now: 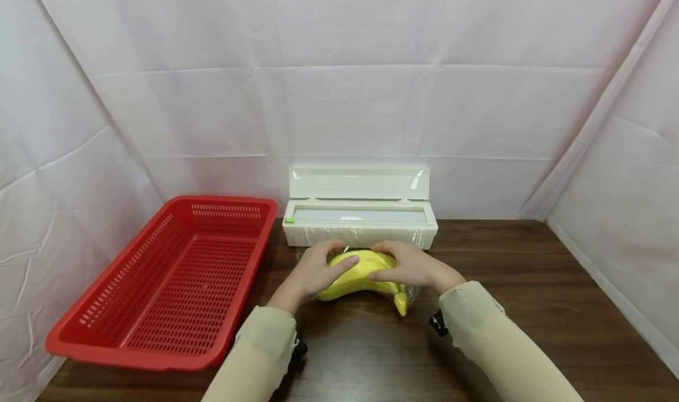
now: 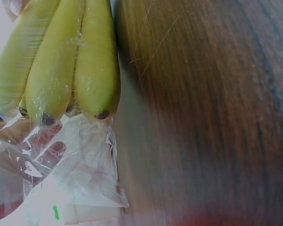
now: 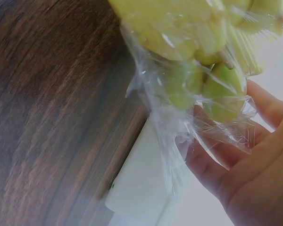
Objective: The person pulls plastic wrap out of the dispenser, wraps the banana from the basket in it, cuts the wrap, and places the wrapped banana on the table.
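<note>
The bananas (image 1: 356,278) are gripped from opposite sides by the left hand (image 1: 318,269) and the right hand (image 1: 412,265), set apart, just in front of the box (image 1: 361,226), presumably so that the film (image 2: 89,155) is held snugly against them.

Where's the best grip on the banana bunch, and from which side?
Probably the thick middle of the banana bunch, from above, between the left hand and right hand: its outer curve faces the white box, so fingers could cross that side, thumb in the near hollow. Avoid the loose film past one end.
</note>
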Demonstrator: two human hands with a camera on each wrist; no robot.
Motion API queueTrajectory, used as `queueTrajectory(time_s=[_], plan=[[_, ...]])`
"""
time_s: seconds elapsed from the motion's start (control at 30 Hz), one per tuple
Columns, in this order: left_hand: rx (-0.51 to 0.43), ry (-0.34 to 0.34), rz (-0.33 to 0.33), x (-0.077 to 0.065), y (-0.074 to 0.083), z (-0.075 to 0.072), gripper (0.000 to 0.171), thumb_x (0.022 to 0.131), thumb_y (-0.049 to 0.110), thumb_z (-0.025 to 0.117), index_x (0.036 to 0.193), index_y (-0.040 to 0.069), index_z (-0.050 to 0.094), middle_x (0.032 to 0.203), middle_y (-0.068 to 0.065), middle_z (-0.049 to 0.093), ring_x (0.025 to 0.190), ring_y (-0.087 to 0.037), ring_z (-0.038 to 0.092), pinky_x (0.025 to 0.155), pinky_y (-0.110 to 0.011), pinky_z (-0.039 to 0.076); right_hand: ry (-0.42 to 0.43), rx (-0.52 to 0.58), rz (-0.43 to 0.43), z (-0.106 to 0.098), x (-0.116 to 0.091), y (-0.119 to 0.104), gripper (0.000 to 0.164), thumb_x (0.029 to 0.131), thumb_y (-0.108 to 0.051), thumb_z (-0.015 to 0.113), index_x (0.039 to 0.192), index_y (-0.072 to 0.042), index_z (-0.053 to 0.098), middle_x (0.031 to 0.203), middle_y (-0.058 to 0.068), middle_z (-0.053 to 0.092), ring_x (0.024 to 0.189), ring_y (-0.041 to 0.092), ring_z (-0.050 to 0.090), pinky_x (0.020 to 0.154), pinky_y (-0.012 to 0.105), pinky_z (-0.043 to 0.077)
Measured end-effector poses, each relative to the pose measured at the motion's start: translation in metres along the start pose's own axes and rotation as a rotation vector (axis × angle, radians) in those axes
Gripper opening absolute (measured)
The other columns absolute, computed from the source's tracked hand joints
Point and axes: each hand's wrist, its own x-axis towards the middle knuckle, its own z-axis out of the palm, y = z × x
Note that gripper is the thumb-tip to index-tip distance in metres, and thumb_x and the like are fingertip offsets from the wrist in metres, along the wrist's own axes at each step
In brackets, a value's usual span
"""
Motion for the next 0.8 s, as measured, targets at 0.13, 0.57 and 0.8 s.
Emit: queueTrajectory(time_s=[0.13,0.57,0.8], plan=[[-0.016,0.018,-0.015,-0.001,0.0,-0.002,0.063,0.09,0.052,0.054,0.133,0.006,0.051,0.133,-0.011,0.055,0.122,-0.027,0.051,0.103,-0.047,0.04,0.013,0.022,0.017,-0.001,0.0,-0.001,0.075,0.081,-0.057,0.063,0.134,-0.005,0.051,0.129,0.009,0.058,0.115,0.024,0.056,0.098,0.045,0.044],[-0.071,0.134,-0.097,-0.006,-0.015,-0.011,0.059,0.091,0.048,0.055,0.134,0.007,0.05,0.132,-0.012,0.055,0.118,-0.029,0.054,0.098,-0.049,0.044,0.041,0.07,0.041,-0.003,0.005,-0.008,0.073,0.084,-0.055,0.061,0.138,-0.008,0.047,0.136,0.011,0.053,0.121,0.03,0.054,0.099,0.047,0.044],[-0.078,0.249,-0.147,-0.006,-0.02,-0.01,0.055,0.091,0.04,0.058,0.132,0.003,0.051,0.13,-0.017,0.056,0.117,-0.032,0.055,0.097,-0.049,0.045,0.055,0.087,0.025,-0.005,0.008,-0.015,0.068,0.086,-0.05,0.061,0.137,-0.008,0.048,0.135,0.012,0.054,0.122,0.031,0.052,0.1,0.048,0.043]])
